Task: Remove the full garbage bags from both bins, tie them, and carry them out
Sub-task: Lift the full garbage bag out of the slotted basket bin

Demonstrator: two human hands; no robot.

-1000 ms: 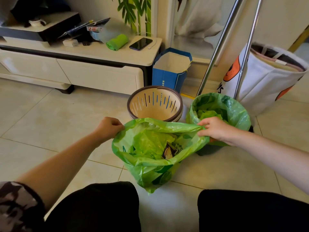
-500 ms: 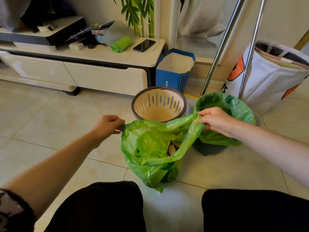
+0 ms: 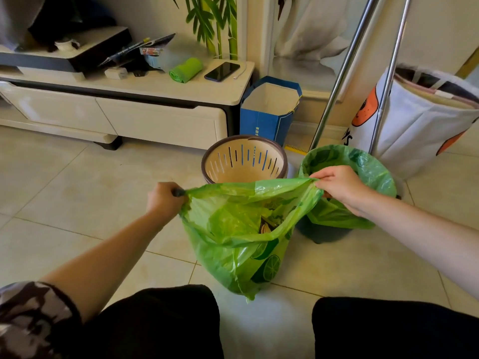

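Your left hand [image 3: 166, 199] is fisted tight around one edge of the green garbage bag [image 3: 241, 244], and your right hand [image 3: 337, 183] pinches the opposite edge, so the bag's mouth is stretched wide between them. The bag hangs between your knees with its bottom touching the tiled floor [image 3: 64, 203], and scraps show inside it. Just behind it stands the slotted beige bin [image 3: 245, 159], with no liner in it. Beside that bin, under your right wrist, the second bin [image 3: 324, 234] has its green liner [image 3: 373, 172] folded over the rim.
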